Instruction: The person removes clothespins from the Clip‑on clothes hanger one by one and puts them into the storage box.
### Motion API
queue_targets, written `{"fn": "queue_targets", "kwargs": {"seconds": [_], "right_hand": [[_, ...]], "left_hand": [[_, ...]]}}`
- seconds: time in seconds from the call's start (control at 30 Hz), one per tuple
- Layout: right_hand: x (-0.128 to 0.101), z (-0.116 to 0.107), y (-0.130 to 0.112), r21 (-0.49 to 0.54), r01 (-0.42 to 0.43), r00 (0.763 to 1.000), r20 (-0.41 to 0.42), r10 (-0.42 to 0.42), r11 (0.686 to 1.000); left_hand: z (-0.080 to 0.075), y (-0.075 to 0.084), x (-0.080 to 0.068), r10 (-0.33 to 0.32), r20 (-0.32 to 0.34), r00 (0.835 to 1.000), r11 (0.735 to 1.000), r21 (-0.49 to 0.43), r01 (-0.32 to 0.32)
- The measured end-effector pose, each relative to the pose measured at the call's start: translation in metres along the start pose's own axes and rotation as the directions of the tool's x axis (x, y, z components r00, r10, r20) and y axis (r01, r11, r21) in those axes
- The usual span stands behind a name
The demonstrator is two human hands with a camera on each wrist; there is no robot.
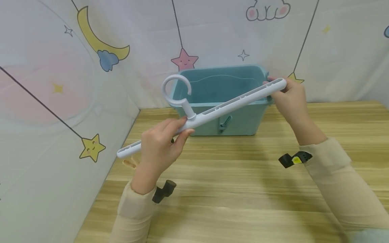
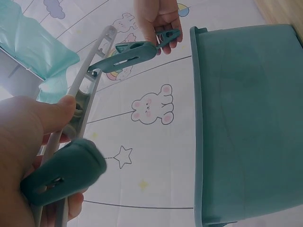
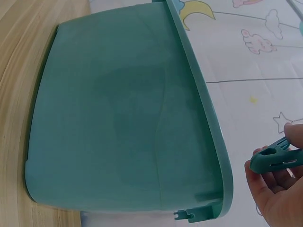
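A white hanger (image 1: 237, 104) with a round hook (image 1: 176, 88) and a slotted bar slants across the head view, its right end higher. My left hand (image 1: 161, 145) grips the bar just left of the hook's base. At the bar's right end, my right hand (image 1: 290, 101) pinches a teal clip (image 3: 274, 158), seen in the right wrist view; in the head view it is hidden behind the bar. One teal clip (image 1: 225, 124) hangs from the bar between the hands. Another teal clip (image 2: 64, 172) shows close beside my left fingers in the left wrist view.
A teal bin (image 1: 218, 118) stands at the back of the wooden table (image 1: 231, 189), behind the hanger. Cartoon-printed cloth (image 1: 146, 40) covers the back and left sides. A small tan object (image 1: 130, 164) shows below the bar's left end.
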State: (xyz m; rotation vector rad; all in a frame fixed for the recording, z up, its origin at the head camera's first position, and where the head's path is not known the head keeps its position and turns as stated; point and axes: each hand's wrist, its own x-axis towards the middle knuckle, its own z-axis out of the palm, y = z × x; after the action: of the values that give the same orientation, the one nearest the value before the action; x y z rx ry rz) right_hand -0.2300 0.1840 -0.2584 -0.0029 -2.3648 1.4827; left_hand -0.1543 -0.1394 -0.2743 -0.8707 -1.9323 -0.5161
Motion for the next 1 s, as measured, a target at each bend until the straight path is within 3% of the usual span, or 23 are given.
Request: {"fn": "queue_targets", "kwargs": {"seconds": [0.23, 0.63, 1.0], "right_hand": [[0.011, 0.002, -0.002, -0.060, -0.009, 1.000, 0.009, 0.010, 0.998], [0.015, 0.007, 0.002, -0.123, 0.047, 0.999, -0.003, -0.048, 0.991], [0.015, 0.013, 0.009, -0.086, 0.120, 0.992, 0.047, -0.116, 0.989]], "left_hand": [[0.000, -0.001, 0.001, 0.001, 0.003, 1.000, 1.000, 0.001, -0.001], [-0.001, -0.001, 0.000, 0.000, 0.013, 1.000, 1.000, -0.005, 0.000], [-0.001, -0.001, -0.001, 0.001, 0.009, 1.000, 1.000, -0.009, -0.001]]}}
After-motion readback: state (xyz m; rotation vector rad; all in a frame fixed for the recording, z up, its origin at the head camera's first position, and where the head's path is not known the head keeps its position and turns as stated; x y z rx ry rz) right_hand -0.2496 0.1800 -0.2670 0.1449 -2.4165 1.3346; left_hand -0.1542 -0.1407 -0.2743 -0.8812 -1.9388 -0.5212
